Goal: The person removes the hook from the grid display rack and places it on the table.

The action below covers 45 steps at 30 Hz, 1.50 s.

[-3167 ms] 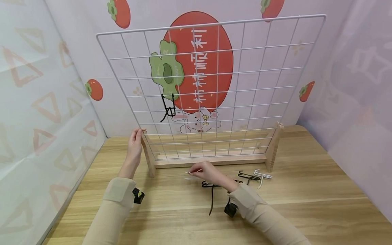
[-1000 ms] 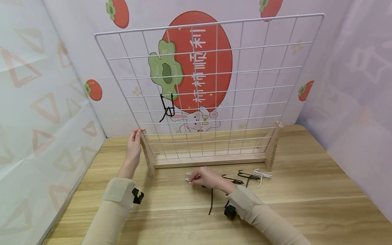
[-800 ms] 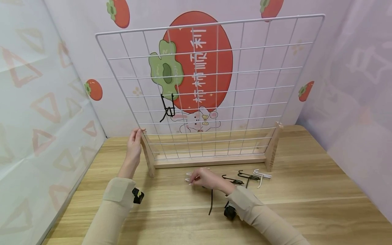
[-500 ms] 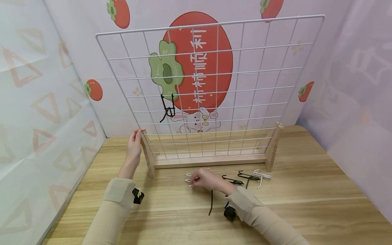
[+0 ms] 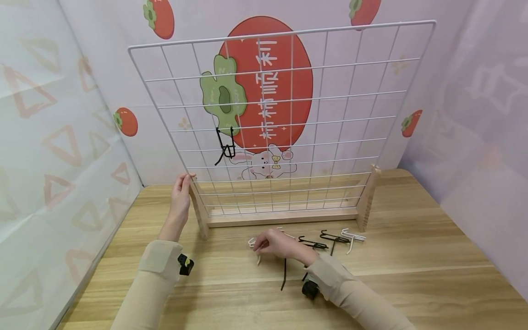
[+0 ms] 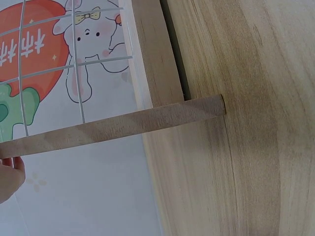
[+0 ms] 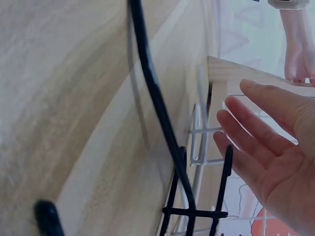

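Observation:
A white wire grid [image 5: 288, 119] stands upright in a wooden stand [image 5: 280, 216] on the table. My left hand [image 5: 181, 190] holds the top of the stand's left post [image 5: 198, 206]; a fingertip [image 6: 10, 177] touches that post [image 6: 123, 125] in the left wrist view. In front of the stand, my right hand [image 5: 268, 242] is low over the table. Its fingers [image 7: 246, 128] are straight, with their tips at a white hook [image 5: 257, 256] [image 7: 196, 132]. Under that wrist lies a long black hook [image 5: 284, 272] [image 7: 157, 108].
One black hook [image 5: 226, 145] hangs on the grid at lower left. More black hooks [image 5: 326, 239] and a white hook [image 5: 354, 236] lie on the wooden table [image 5: 412, 284] near the stand's right post [image 5: 367, 197]. Printed backdrop walls close in on three sides.
My right hand has shifted slightly toward me. The white hook at its fingertips has turned, and one end now points toward me. The left hand has not moved.

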Each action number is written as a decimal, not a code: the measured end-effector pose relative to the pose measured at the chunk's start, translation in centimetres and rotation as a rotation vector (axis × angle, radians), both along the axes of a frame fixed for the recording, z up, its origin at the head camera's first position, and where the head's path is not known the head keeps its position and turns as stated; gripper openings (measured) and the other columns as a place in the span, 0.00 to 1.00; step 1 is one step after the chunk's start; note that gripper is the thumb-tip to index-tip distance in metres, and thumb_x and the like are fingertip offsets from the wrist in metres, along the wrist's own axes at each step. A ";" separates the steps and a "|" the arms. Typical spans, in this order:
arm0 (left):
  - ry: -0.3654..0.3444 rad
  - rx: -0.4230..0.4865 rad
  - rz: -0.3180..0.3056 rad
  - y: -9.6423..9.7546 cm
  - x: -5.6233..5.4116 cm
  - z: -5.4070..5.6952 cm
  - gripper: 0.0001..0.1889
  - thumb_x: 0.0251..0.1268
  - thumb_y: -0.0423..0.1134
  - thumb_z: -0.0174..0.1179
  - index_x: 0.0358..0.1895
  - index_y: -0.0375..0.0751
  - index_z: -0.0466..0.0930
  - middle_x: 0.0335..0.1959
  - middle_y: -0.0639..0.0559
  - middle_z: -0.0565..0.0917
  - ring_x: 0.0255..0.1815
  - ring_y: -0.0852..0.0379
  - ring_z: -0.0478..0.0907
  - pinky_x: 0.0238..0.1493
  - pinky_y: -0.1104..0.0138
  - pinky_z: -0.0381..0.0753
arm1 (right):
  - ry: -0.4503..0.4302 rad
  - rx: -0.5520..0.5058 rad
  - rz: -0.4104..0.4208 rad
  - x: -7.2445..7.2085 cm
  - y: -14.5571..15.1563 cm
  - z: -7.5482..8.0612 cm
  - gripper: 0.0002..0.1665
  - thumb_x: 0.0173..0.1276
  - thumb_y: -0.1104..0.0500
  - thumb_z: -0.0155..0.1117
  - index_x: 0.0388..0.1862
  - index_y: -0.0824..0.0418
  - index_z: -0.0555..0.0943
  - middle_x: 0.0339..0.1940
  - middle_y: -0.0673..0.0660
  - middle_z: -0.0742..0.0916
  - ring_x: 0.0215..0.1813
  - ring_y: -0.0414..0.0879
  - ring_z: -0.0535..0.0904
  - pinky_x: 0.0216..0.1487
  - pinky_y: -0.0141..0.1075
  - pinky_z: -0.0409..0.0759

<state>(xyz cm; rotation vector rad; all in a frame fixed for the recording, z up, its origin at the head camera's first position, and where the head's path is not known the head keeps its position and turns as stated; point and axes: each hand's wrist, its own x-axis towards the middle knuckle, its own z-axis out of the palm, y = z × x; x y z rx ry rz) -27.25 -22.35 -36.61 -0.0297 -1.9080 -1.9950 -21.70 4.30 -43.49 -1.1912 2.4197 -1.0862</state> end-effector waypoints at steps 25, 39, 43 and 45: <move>0.012 0.013 -0.009 0.0 -0.1 -0.1 0.07 0.68 0.44 0.42 0.38 0.50 0.69 0.42 0.52 0.70 0.48 0.63 0.62 0.50 0.75 0.60 | 0.021 -0.124 -0.006 0.8 0.3 3.5 0.08 0.60 0.64 0.60 0.37 0.66 0.80 0.36 0.57 0.84 0.41 0.42 0.78 0.42 0.30 0.75; -0.001 0.000 -0.005 0.0 0.0 -0.1 0.07 0.68 0.45 0.42 0.38 0.52 0.69 0.41 0.58 0.69 0.49 0.63 0.62 0.51 0.74 0.59 | 0.116 -0.150 -0.049 0.9 0.6 6.5 0.09 0.61 0.61 0.59 0.39 0.62 0.80 0.37 0.54 0.84 0.40 0.39 0.78 0.44 0.32 0.75; 0.000 0.006 -0.012 0.0 0.1 0.0 0.07 0.68 0.45 0.42 0.38 0.51 0.69 0.41 0.57 0.69 0.48 0.63 0.62 0.50 0.74 0.60 | 0.132 -0.177 -0.060 0.9 0.6 7.3 0.09 0.61 0.61 0.59 0.40 0.62 0.80 0.37 0.54 0.84 0.41 0.39 0.78 0.44 0.33 0.76; -0.001 0.002 -0.011 0.0 0.1 0.0 0.07 0.68 0.45 0.42 0.38 0.51 0.69 0.41 0.57 0.69 0.49 0.63 0.61 0.51 0.74 0.59 | 0.148 -0.183 -0.070 0.9 0.6 7.7 0.10 0.61 0.61 0.59 0.41 0.61 0.80 0.38 0.54 0.83 0.43 0.40 0.77 0.44 0.34 0.75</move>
